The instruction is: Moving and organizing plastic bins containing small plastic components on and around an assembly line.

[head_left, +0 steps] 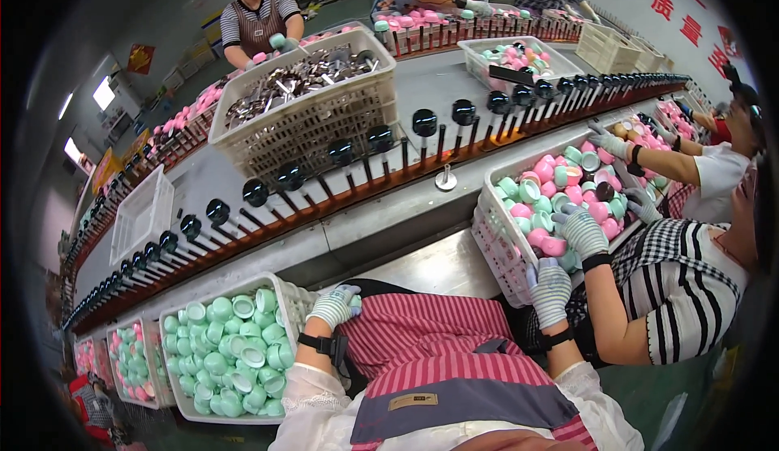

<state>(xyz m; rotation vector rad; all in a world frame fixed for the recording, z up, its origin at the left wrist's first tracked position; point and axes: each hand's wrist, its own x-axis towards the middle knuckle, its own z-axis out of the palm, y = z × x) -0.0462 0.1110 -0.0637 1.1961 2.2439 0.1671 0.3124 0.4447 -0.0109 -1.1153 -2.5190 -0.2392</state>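
Beside a crate [497, 244], right hand [549, 293], pink-and-mint caps [553, 246] just past its fingers [535, 276] — left hand [333, 308] with fingers curled, both grips unclear

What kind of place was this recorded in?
Most likely a factory floor, perhaps a coating or assembly line: a curved track carries upright spindles with glossy dark pieces, a plastic crate is heaped with mint-green cup-shaped pieces, and aproned workers line it.
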